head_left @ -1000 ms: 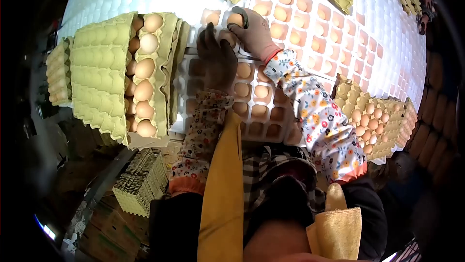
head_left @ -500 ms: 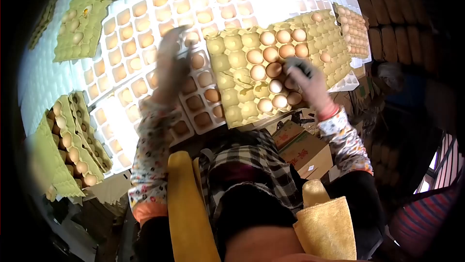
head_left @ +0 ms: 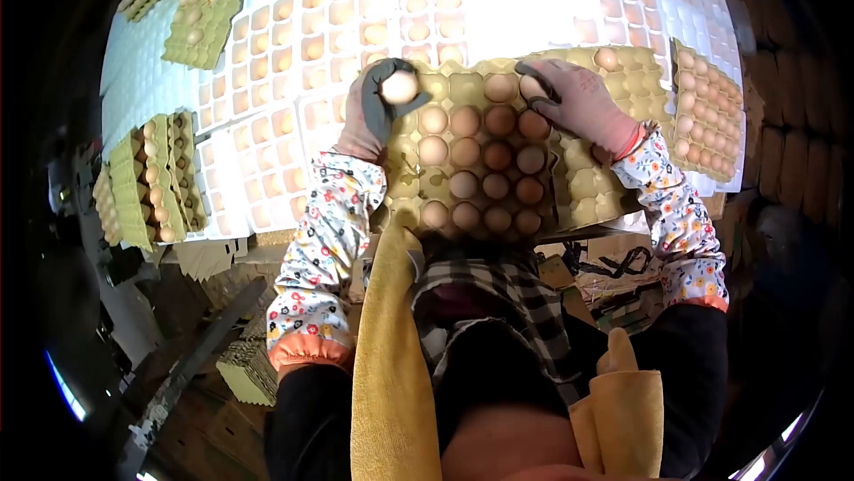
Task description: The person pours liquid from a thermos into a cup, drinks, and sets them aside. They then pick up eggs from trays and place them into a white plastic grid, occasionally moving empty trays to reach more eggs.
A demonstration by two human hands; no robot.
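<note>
Both my hands wear gloves with dark fingers. My left hand [head_left: 378, 108] is closed round a pale egg [head_left: 398, 87], held up at the far left corner of a yellowish pulp egg tray [head_left: 405, 139]. At the tray's far right corner, my right hand [head_left: 574, 99] has its thumb and fingers around another egg [head_left: 532, 87], which sits at or just above a cup. Brown and lighter eggs [head_left: 465, 150] fill much of the tray's middle and right. Its left cups hold none, and some of them look torn or stained.
White trays of eggs [head_left: 313, 47] glow brightly beyond and to the left. Pulp trays with eggs stand tilted at the left [head_left: 153, 183]. Another full tray [head_left: 707, 112] lies at the right. Greenish trays [head_left: 209, 14] lie at the far left. A yellow cloth [head_left: 391, 356] hangs before me.
More eggs now sit in the pulp tray. My left hand has come from the white trays to its far left corner with an egg; my right hand has moved to the far right corner. The view has shifted.
</note>
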